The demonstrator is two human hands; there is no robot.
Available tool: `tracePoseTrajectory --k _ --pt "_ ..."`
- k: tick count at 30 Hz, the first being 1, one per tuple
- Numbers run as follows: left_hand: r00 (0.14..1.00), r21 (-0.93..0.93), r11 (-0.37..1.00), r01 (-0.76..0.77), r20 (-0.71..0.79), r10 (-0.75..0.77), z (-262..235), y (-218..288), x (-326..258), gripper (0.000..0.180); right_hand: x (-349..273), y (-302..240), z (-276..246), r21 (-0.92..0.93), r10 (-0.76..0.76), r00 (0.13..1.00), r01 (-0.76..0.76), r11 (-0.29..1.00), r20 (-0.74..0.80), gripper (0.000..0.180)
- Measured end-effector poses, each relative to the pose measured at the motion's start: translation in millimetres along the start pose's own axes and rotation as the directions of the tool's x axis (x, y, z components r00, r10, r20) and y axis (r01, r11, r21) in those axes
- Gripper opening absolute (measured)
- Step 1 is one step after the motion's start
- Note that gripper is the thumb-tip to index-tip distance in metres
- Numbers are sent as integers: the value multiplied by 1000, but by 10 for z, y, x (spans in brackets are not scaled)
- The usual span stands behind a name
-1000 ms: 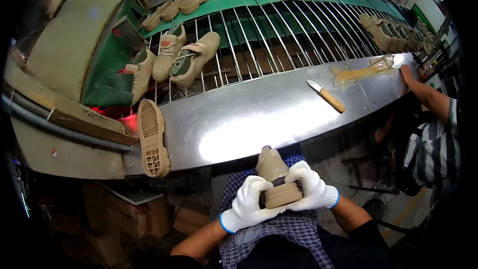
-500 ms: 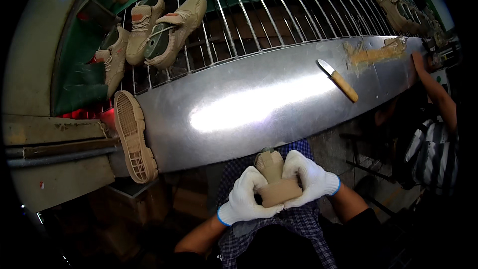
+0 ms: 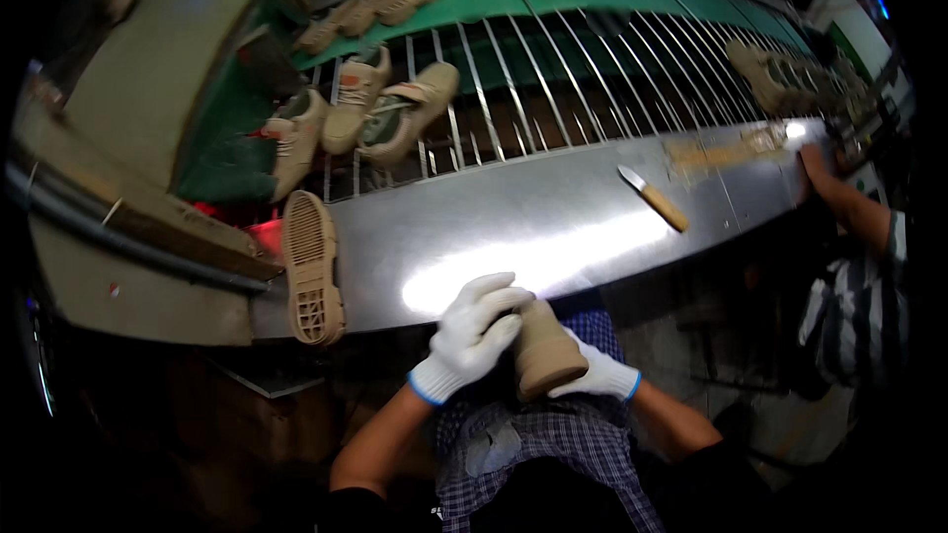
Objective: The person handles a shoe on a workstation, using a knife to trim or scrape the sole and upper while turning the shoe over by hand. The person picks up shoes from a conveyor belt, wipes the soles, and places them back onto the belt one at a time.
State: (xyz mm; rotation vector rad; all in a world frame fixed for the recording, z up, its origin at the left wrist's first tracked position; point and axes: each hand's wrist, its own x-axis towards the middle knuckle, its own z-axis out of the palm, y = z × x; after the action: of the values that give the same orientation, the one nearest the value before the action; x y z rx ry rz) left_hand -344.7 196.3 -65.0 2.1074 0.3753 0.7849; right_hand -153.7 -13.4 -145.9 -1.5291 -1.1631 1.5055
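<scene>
Releasing of the sole (image 3: 553, 372) by the left hand (image 3: 468, 338) was shown, its fingers half-spread at the beige shoe (image 3: 542, 338) held in the right hand (image 3: 600, 373) at lower centre, two-handed squeezing being apparently interrupted.

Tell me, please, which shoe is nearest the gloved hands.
The shoe held in the right hand, in front of the checked apron; the other shoes are all farther off, beyond the metal counter.
</scene>
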Motion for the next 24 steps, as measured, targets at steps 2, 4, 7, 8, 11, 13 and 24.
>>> tracePoseTrajectory --k 2,4,7,8,11,13,24 --pt "981 -366 911 190 107 -161 149 -158 99 26 103 -367 -67 92 -29 996 22 996 81 120" --pt "963 -613 750 247 71 -259 115 -202 254 32 208 -703 -211 234 -100 985 65 970 139 105" --pt "916 -636 761 128 -219 -337 -363 78 709 37 533 -1167 -612 165 -6 1000 9 986 -15 66" --pt "876 -531 842 95 -357 -323 -484 111 780 41 625 -1389 -675 74 -217 942 243 967 -256 49" --pt "855 -128 982 140 -485 -185 -630 -56 534 39 776 -1474 -1424 -166 -365 795 326 931 -484 51" --pt "905 527 831 179 -420 72 -581 -233 147 73 568 -1386 -1692 -750 -405 761 -157 643 -506 52" --pt "913 431 832 348 -357 -197 93 -259 -441 64 97 -112 -2995 -340 -117 541 -332 880 -833 27"
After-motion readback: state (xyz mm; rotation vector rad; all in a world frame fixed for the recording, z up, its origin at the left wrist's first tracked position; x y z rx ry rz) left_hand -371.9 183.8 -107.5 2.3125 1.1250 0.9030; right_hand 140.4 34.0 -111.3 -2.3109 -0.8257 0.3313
